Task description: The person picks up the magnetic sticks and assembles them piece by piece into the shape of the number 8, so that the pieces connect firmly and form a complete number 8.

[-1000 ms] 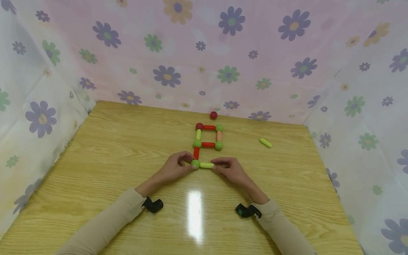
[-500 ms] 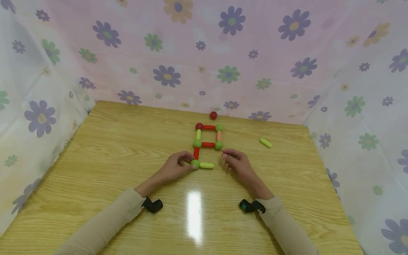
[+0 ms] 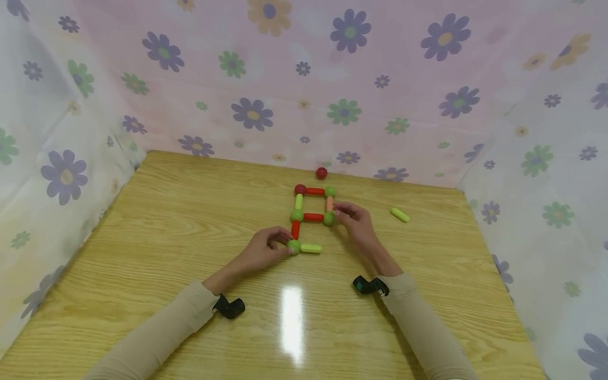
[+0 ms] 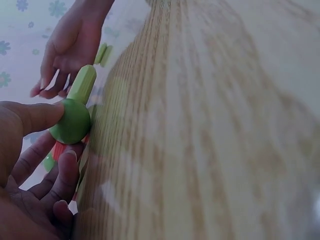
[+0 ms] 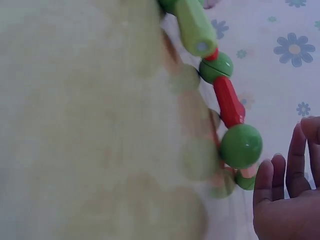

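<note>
My left hand point(image 3: 263, 250) pinches a green ball point(image 3: 294, 247) between thumb and fingers at the near end of a flat magnetic stick-and-ball figure. A yellow-green stick point(image 3: 311, 248) points right from that ball, its far end bare. A red stick point(image 3: 295, 230) runs back from it to a square of sticks and balls. Beside the square's near right green ball point(image 3: 329, 218) and orange stick point(image 3: 330, 203) is my right hand point(image 3: 357, 224), fingers loosely bent with nothing between them. In the right wrist view, its fingertips look slightly apart from the green ball point(image 5: 241, 146).
Behind the square, a loose red ball point(image 3: 321, 173) sits close to the flowered backdrop point(image 3: 304, 84). A loose yellow-green stick point(image 3: 400, 215) lies to the right on the wooden table point(image 3: 190, 200). Flowered cloth walls stand on both sides.
My right hand has let go of the yellow-green stick's end and moved back to the square's near right corner. My left hand stays on the green ball.
</note>
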Motion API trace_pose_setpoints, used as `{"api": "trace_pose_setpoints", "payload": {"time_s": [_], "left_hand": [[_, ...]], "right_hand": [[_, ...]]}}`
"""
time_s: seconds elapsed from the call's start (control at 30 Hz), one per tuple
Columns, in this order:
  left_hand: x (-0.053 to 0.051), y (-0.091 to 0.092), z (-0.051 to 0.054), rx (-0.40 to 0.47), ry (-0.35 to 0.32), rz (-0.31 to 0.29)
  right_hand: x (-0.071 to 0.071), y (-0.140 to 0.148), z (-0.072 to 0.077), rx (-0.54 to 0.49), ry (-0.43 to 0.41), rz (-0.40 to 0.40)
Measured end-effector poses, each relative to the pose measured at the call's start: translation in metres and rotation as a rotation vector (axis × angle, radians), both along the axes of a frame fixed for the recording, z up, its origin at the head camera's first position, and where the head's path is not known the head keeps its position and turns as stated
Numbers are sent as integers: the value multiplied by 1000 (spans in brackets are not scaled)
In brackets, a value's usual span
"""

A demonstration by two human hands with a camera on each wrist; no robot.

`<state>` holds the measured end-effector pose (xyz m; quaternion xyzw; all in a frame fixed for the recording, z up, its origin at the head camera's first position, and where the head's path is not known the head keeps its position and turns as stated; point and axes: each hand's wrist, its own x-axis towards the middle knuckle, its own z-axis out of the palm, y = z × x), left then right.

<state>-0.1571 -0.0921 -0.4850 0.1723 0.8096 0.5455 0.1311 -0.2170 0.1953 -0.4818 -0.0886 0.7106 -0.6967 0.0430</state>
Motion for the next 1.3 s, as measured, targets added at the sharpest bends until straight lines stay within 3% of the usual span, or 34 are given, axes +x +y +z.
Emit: {"api": "trace_pose_setpoints", "payload": {"time_s": [0.17, 0.4, 0.77, 0.97, 1.03, 1.2, 1.3], "left_hand": [[1, 0, -4, -6, 9, -2], [3, 1, -6, -20, 19, 1], [2, 2, -2, -17, 23, -7], [1, 1, -1, -5, 26, -12], [1, 0, -1, 2, 32, -17], [-1, 0, -3, -9, 32, -12], [-2, 0, -3, -19, 35, -8]], "right_hand": [[-27, -2, 13, 50, 114, -36], [-64, -8, 32, 166, 179, -61], [-102, -8, 50, 422, 199, 145], [-95, -17, 65, 506, 133, 253], [-97, -19, 59, 539, 152, 243], [-115, -21, 26, 667, 244, 226], [-115, -23, 21, 732, 262, 241]]}}
